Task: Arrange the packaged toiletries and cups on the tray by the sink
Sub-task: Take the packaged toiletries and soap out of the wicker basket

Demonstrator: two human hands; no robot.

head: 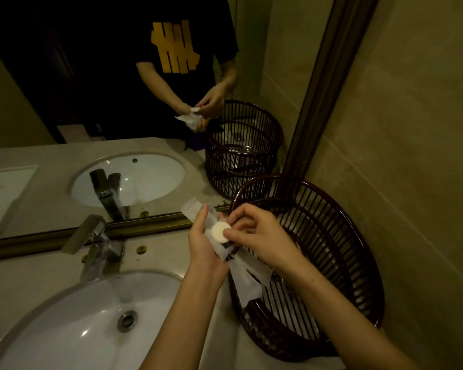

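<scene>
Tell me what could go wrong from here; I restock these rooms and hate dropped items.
The small round white packet is only pinched at its edge by the right hand; it might slip toward the sink. The left hand holds several long white packets loosely fanned above the dark slatted basket; one could slide out.

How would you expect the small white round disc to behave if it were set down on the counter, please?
The white disc, pinched by the right hand against packets in the left hand, looks flat and stiff, so laid flat it probably stays put. On edge it could roll toward the sink. It seems light.
</scene>
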